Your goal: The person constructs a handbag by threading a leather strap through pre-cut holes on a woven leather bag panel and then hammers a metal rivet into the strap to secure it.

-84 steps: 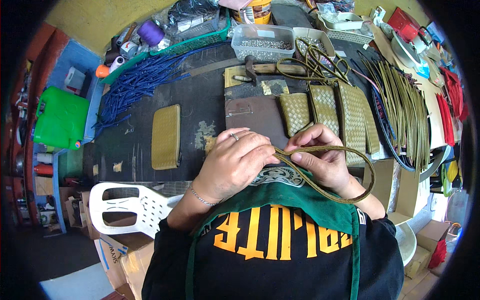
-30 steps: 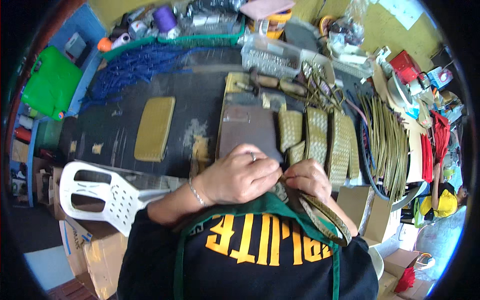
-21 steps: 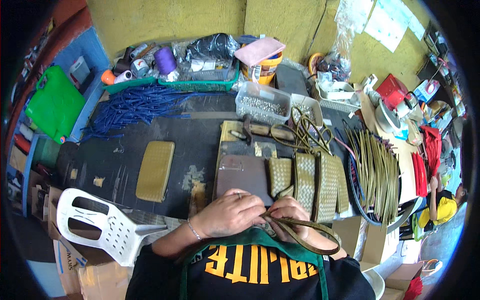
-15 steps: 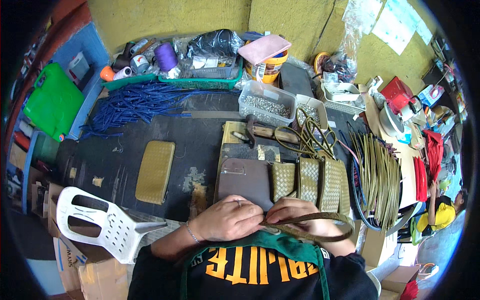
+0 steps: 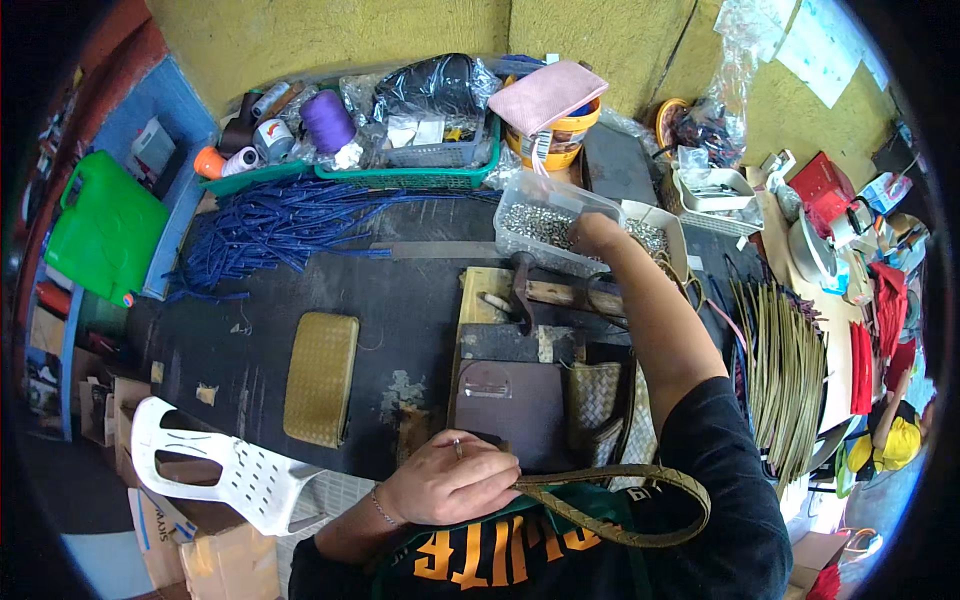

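My left hand [image 5: 462, 480] is closed around the end of an olive leather strap [image 5: 640, 535], close to my body. From that hand the strap loops out to the right. My right arm stretches far forward, and my right hand [image 5: 597, 235] is down in a clear plastic box [image 5: 515, 238] of small silver metal pieces. Its fingers are hidden among them. Under my right arm lie olive woven leather pieces [image 5: 592, 400], partly covered. A dark brown slab [image 5: 510, 405] rests just ahead of my left hand.
A hammer [image 5: 522, 295] lies beyond the slab. An olive woven pouch [image 5: 320, 378] is at left, with blue strips [image 5: 270, 225] behind it. Olive strips [image 5: 785, 370] hang at right. A second box [image 5: 672, 235] adjoins the clear one. A white chair [image 5: 225, 470] stands left.
My right hand has left the strap and reached forward into the clear box. My left hand still holds the strap, whose loop has dropped lower. The whole view has shifted slightly.
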`<state>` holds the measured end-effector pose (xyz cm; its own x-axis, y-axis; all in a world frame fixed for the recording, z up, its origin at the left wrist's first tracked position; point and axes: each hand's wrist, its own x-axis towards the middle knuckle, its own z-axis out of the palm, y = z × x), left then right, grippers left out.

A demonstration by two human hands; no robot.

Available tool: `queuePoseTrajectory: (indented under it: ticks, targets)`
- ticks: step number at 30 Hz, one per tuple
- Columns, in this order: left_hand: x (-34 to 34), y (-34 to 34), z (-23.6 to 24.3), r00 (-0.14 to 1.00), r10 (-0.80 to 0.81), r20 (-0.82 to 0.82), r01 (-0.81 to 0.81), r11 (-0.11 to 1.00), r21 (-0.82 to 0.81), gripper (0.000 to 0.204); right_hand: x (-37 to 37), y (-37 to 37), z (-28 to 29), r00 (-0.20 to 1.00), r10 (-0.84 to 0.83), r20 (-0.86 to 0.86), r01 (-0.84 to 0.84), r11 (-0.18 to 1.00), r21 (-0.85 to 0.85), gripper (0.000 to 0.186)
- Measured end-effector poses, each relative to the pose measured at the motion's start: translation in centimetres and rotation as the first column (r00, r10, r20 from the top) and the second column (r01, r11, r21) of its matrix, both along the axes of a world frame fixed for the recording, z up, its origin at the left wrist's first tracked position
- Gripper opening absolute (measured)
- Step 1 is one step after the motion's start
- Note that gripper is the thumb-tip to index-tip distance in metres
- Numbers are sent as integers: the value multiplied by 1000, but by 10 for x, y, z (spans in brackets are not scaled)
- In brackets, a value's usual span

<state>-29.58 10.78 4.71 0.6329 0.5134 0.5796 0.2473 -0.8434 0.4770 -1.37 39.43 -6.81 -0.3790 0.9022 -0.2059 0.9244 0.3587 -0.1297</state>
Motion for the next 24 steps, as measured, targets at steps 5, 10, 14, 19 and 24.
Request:
queuePoseTrajectory:
  ticks: [5, 10, 14, 19, 24]
  targets:
    - [3, 7, -2, 1000, -14, 18, 15, 999, -39, 16, -11, 11, -32, 995, 14, 97, -15, 1000, 12, 16]
    - [6, 11, 0, 999, -45, 6, 45, 997, -70, 18, -7, 2, -26, 993, -44, 109, 42, 999, 16, 16]
    - [5, 11, -1, 999, -41, 17, 42, 997, -71, 18, -11, -5, -10, 995, -93, -47, 98, 988, 117, 15]
    - [8, 9, 2, 998, -49, 28, 50, 998, -25, 16, -8, -15, 8, 942, -161, -293, 236, 941, 244, 14]
    - [6, -3, 4, 1000, -13, -1, 13, 1000, 14, 15, -15, -51, 58, 689, -289, -665, 361, 932, -31, 19]
